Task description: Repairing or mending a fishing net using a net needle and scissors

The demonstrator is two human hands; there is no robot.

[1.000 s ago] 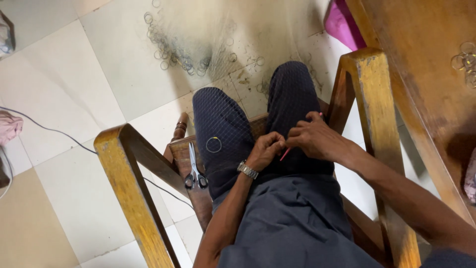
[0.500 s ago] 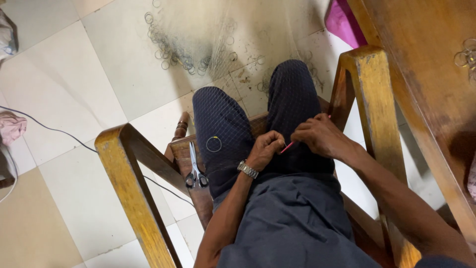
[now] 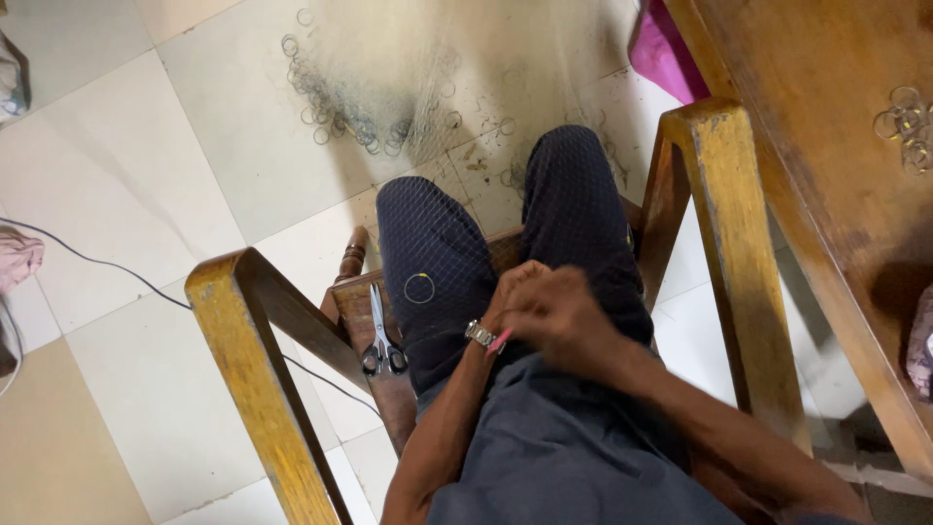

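I sit in a wooden chair with a fine fishing net draped over my knees and running down to the floor. Both hands meet on my lap. My left hand, with a metal watch at the wrist, pinches the net and is partly covered by my right hand. My right hand is closed around a thin pink tool, whose tip sticks out beside the watch. A small yellow ring lies on my left knee in the mesh.
Scissors lie on the chair seat by my left thigh. Wooden armrests flank me. Several metal rings hang in the net on the tiled floor. A wooden table at right carries more rings. A cable crosses the floor.
My right hand has slid left over my left hand. The pink tool, earlier between the two hands, now pokes out beside the left wrist.
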